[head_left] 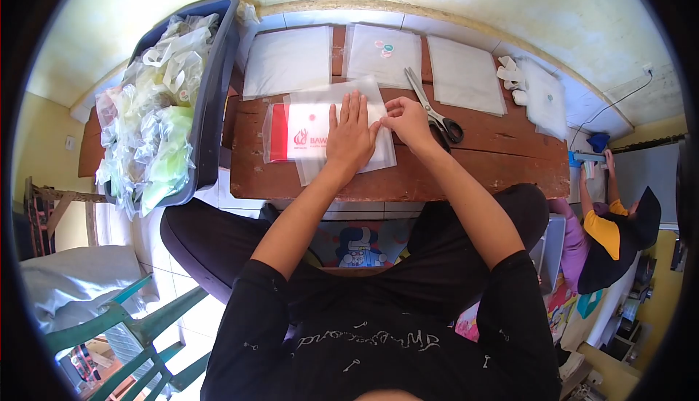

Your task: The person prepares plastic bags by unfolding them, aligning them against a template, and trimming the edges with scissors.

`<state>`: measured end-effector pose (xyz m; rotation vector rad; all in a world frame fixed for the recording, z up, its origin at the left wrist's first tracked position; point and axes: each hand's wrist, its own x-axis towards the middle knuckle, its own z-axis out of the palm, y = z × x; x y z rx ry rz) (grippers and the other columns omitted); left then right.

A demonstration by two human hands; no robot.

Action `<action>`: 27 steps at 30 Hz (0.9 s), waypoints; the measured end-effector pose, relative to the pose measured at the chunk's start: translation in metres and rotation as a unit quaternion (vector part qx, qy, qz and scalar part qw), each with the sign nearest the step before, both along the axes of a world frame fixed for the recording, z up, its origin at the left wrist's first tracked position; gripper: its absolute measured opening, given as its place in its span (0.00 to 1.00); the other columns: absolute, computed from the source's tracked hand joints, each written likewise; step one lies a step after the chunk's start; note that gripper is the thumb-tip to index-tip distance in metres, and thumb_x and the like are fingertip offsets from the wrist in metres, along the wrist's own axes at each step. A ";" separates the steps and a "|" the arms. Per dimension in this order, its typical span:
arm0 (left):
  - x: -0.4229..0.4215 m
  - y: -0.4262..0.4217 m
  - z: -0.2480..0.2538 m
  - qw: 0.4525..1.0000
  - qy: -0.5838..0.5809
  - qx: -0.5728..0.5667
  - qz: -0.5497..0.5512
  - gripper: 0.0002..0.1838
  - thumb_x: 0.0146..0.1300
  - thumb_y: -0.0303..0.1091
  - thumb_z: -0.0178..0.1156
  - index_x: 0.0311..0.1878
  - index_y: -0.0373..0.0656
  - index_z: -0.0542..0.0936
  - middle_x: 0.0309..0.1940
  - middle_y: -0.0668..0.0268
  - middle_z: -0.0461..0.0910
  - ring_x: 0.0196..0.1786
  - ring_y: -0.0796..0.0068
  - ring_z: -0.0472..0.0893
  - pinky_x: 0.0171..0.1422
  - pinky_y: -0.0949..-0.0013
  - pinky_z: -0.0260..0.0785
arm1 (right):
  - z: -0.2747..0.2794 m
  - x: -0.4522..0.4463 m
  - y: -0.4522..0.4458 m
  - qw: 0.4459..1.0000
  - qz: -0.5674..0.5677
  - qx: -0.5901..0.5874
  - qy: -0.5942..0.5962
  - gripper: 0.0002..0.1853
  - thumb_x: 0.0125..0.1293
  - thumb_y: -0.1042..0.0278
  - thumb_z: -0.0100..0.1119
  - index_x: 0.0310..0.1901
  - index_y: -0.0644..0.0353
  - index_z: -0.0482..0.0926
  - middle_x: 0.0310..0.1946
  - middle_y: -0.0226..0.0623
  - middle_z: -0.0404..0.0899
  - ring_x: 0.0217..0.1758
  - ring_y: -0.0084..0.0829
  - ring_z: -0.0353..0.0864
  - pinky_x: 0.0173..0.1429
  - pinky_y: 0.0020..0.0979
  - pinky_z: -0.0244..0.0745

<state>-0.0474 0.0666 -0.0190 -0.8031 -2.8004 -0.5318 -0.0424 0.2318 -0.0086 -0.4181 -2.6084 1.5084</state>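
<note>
My left hand [351, 135] lies flat, fingers stretched out, on a clear plastic bag [381, 152]. Beneath that bag is a red-and-white printed packet [279, 135] with a flame logo; my hand covers part of its lettering. At the bag's right edge, the thumb and fingertips of my right hand [408, 120] are pinched together on the plastic. Black-handled scissors [437, 115] lie just beyond my right hand, blades pointing away from me.
Stacks of clear bags [287, 62] line the back of the wooden table [255, 182], one stack [400, 51] bearing round stickers. A dark bin [211, 139] full of plastic packaging stands left. At right, another person [608, 237] works at a blue device [586, 158]. A green chair [138, 328] is lower left.
</note>
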 end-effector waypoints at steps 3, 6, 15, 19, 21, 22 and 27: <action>-0.001 0.001 -0.001 1.000 -0.002 0.004 0.003 0.34 0.76 0.50 0.40 0.75 0.34 0.57 0.78 0.52 0.52 0.81 0.57 0.49 0.81 0.47 0.37 | -0.001 0.007 0.002 1.000 0.004 -0.026 -0.004 0.19 0.46 0.69 0.72 0.41 0.65 0.83 0.31 0.40 0.86 0.35 0.30 0.86 0.43 0.31 0.81; 0.000 0.002 -0.003 1.000 0.000 0.003 0.009 0.34 0.76 0.50 0.41 0.75 0.34 0.56 0.78 0.52 0.52 0.81 0.57 0.48 0.81 0.47 0.37 | 0.001 0.014 0.001 0.999 0.001 -0.049 -0.015 0.19 0.46 0.69 0.72 0.41 0.65 0.83 0.31 0.40 0.86 0.35 0.30 0.86 0.42 0.31 0.81; -0.001 0.001 -0.003 1.000 -0.001 -0.005 0.010 0.35 0.75 0.51 0.41 0.76 0.35 0.56 0.78 0.53 0.51 0.81 0.59 0.48 0.82 0.47 0.35 | 0.003 0.022 0.000 0.998 0.008 -0.064 -0.024 0.18 0.48 0.74 0.71 0.43 0.66 0.82 0.30 0.40 0.86 0.33 0.28 0.86 0.40 0.29 0.81; -0.002 0.000 -0.004 1.000 -0.004 0.004 0.005 0.35 0.75 0.51 0.41 0.75 0.35 0.57 0.78 0.54 0.51 0.81 0.59 0.48 0.82 0.47 0.36 | 0.006 0.022 0.000 0.997 0.017 -0.076 -0.024 0.18 0.48 0.75 0.71 0.43 0.67 0.82 0.31 0.40 0.86 0.33 0.28 0.85 0.39 0.29 0.81; -0.002 0.000 -0.003 1.000 -0.003 0.003 0.005 0.35 0.75 0.51 0.42 0.75 0.35 0.57 0.78 0.54 0.51 0.81 0.59 0.48 0.82 0.47 0.36 | 0.005 0.022 0.001 0.996 0.017 -0.082 -0.029 0.18 0.49 0.76 0.71 0.43 0.68 0.82 0.31 0.40 0.86 0.33 0.27 0.85 0.39 0.28 0.81; -0.002 0.000 -0.003 1.000 -0.003 0.006 0.005 0.35 0.75 0.51 0.42 0.75 0.35 0.57 0.78 0.54 0.51 0.81 0.59 0.48 0.82 0.47 0.36 | 0.004 0.023 0.002 0.995 0.018 -0.091 -0.026 0.18 0.49 0.76 0.70 0.43 0.68 0.81 0.31 0.40 0.86 0.33 0.27 0.85 0.39 0.28 0.81; -0.002 0.000 -0.004 1.000 -0.004 0.011 0.000 0.35 0.75 0.51 0.42 0.75 0.35 0.58 0.78 0.54 0.51 0.81 0.59 0.48 0.82 0.47 0.36 | 0.005 0.026 0.002 0.994 0.010 -0.103 -0.034 0.17 0.50 0.77 0.70 0.44 0.69 0.81 0.31 0.40 0.86 0.32 0.26 0.85 0.39 0.27 0.81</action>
